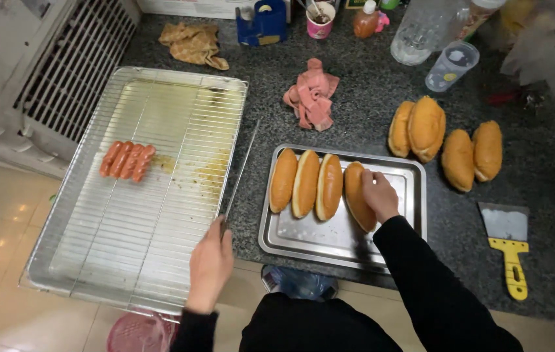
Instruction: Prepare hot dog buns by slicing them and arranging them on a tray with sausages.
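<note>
Right hand (379, 194), fingers curled, presses down on the rightmost bun (358, 195) of four lying side by side in the small steel tray (330, 242). Left hand (211, 261) pinches the near end of long metal tongs (241, 171), which slant away across the edge of the wire rack (180, 130). Beyond the left hand, sausages (127, 160) lie on the rack. Right of the right hand: four loose buns (447, 140), a yellow-handled scraper (510, 244).

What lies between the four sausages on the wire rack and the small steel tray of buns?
Head view: greasy bare wire rack, then long metal tongs held by the left hand, over speckled counter.
</note>
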